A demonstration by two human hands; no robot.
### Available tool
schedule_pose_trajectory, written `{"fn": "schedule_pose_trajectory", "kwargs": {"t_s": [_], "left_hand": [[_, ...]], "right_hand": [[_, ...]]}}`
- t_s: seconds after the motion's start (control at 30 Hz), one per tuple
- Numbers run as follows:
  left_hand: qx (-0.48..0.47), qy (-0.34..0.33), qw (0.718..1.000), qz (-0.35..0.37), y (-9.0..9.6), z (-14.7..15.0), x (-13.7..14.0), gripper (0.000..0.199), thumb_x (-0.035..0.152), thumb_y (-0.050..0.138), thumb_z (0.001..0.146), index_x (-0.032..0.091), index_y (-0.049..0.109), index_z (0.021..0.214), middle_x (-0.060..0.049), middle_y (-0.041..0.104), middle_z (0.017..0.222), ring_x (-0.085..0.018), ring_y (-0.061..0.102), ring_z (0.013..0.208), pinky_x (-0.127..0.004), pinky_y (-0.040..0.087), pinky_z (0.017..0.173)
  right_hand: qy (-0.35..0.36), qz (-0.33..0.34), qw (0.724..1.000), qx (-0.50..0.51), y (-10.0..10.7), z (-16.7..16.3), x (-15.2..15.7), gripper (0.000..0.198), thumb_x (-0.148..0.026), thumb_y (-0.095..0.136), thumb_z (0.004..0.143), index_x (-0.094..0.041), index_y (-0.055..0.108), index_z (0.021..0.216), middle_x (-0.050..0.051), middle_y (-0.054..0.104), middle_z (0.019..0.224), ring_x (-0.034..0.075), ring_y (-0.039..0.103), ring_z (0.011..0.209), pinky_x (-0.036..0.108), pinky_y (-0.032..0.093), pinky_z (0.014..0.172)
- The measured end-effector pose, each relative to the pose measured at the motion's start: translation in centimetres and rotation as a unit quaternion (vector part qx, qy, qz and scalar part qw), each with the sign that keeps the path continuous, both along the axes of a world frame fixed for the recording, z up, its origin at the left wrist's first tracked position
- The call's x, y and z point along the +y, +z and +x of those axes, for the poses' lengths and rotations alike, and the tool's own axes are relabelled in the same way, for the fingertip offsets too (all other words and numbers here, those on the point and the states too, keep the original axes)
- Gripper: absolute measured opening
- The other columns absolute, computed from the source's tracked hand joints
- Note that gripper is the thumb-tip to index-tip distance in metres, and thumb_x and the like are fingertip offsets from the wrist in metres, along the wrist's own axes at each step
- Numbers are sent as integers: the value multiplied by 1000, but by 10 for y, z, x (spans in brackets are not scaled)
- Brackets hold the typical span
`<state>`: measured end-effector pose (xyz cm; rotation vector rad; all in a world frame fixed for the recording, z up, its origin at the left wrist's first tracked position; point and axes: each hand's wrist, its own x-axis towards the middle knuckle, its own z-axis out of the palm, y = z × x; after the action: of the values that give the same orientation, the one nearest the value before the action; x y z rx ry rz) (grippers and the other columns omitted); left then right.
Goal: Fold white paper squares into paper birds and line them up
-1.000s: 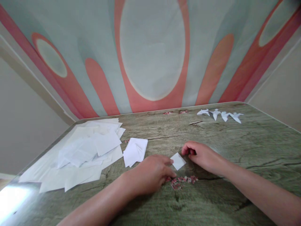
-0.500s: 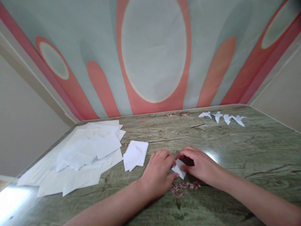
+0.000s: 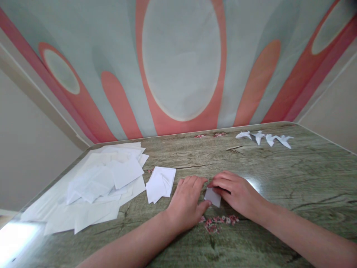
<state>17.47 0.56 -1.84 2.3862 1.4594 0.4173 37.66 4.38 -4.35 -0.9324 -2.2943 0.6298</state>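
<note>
A small folded piece of white paper [image 3: 213,197] lies between my two hands above the wooden table, roughly square and in slight shade. My right hand [image 3: 237,191] pinches its upper right edge between thumb and fingers. On the other side, my left hand [image 3: 187,199] rests with its thumb tip at the paper's lower left edge, while its index finger reaches forward, apart from the thumb. Just left of that hand sits a small stack of white paper squares [image 3: 158,182], some of them folded.
A large spread of white paper sheets [image 3: 97,186] covers the left of the table [image 3: 195,156]. Several folded paper birds [image 3: 259,137] stand in a row at the back right. Behind the table rises a patterned backdrop [image 3: 181,128]. Printed flowers mark the tabletop.
The folded paper between my hands now shows a plainer, squarer face. My left index finger has come off it and stretched forward. My right fingers have closed in over its upper edge.
</note>
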Motion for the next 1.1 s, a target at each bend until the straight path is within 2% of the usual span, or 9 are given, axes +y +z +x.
{"fn": "schedule_pose_trajectory", "kwargs": {"t_s": [0.23,0.43,0.53,0.6,0.7,0.77,0.87,0.97,1.1], "left_hand": [[-97,-8,995,-35,1,-1,3,59,23,73,72,22,46,125,-9,57,124,-28,51,115,-45,38,99],[-238,19,958,-156,7,-1,9,59,13,74,66,21,52,121,-5,64,108,-20,59,94,-33,47,85],[-330,11,911,-246,7,0,9,63,15,73,67,18,47,125,-6,63,105,-16,60,83,-29,50,72],[-373,12,888,-269,6,1,9,59,16,69,72,18,46,125,-7,63,106,-15,61,82,-28,51,73],[-367,49,900,-229,4,1,9,44,17,62,79,19,52,122,-5,65,101,-16,62,86,-29,50,77],[-355,77,904,-225,2,0,11,33,22,60,82,18,58,114,-4,67,92,-16,62,79,-27,50,69],[-382,87,874,-288,-1,-2,16,24,32,62,82,13,64,97,-4,67,75,-15,61,65,-24,47,57],[-419,92,843,-324,-4,-3,20,29,38,66,79,13,67,92,-5,68,72,-14,62,61,-23,46,54],[-436,98,834,-323,-5,-4,20,30,40,69,76,13,70,92,-5,69,72,-14,62,63,-22,45,54]], "right_hand": [[-28,-153,986,64,14,-3,-2,10,-19,51,91,-23,59,86,-3,64,79,14,59,75,27,44,70],[24,-226,964,141,23,-1,-6,12,-32,50,93,-22,57,94,0,63,87,15,59,81,27,46,74],[16,-217,967,131,26,-3,-7,15,-34,52,92,-21,60,93,0,63,84,15,58,78,27,46,71],[6,-183,976,119,27,-5,-7,9,-28,56,89,-21,62,89,1,64,86,16,59,82,28,46,76],[18,-128,984,119,27,-8,-10,9,-17,56,88,-22,64,87,2,66,89,16,60,88,30,46,81],[27,-102,987,126,25,-9,-11,14,-14,53,88,-23,64,91,3,65,92,17,60,90,30,46,82],[-11,-78,988,135,20,-10,-11,20,-13,53,86,-23,61,101,5,62,103,18,58,97,31,45,87],[-81,-113,980,139,16,-11,-9,25,-17,56,84,-23,57,108,5,61,106,17,59,91,31,48,81],[-101,-207,964,131,15,-11,-6,18,-27,57,86,-21,59,103,2,66,88,16,62,77,29,48,71]]}}
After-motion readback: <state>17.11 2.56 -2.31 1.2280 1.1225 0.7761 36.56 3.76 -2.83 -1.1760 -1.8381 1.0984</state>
